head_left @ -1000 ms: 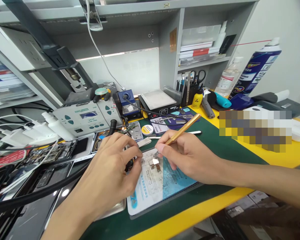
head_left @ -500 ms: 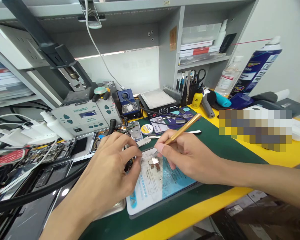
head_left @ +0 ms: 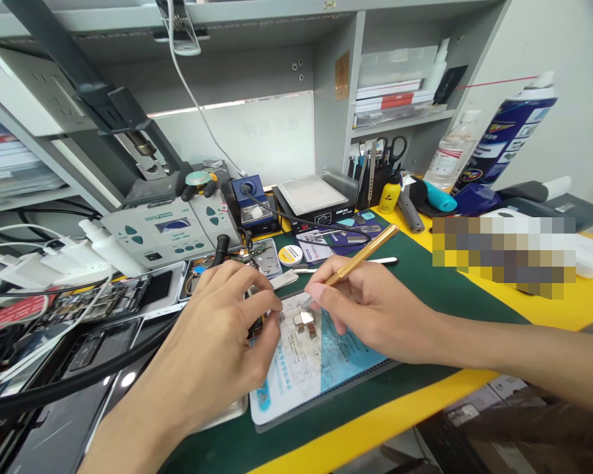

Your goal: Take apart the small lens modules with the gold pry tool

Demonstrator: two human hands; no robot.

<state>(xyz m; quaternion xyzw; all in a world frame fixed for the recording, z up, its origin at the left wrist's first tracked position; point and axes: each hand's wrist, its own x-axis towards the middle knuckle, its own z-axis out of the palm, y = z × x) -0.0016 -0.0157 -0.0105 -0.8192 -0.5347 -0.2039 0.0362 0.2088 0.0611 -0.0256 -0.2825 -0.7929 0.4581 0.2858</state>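
Grey shelving backs a cluttered table (head_left: pixel 474 289). On its blue mat (head_left: pixel 316 368), the right hand (head_left: pixel 370 309) pinches a gold tool (head_left: pixel 363 253) above small metal parts (head_left: pixel 305 321). The left hand (head_left: pixel 217 336) pinches a dark piece, mostly hidden.

Two bare hands and forearms, nothing worn

The left hand (head_left: pixel 212 342) and right hand (head_left: pixel 375 309) show no gloves, rings or watch; both forearms are uncovered to the frame edge, sleeves out of sight; fingernails short.

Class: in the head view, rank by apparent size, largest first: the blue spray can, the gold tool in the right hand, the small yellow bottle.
1. blue spray can
2. gold tool
3. small yellow bottle
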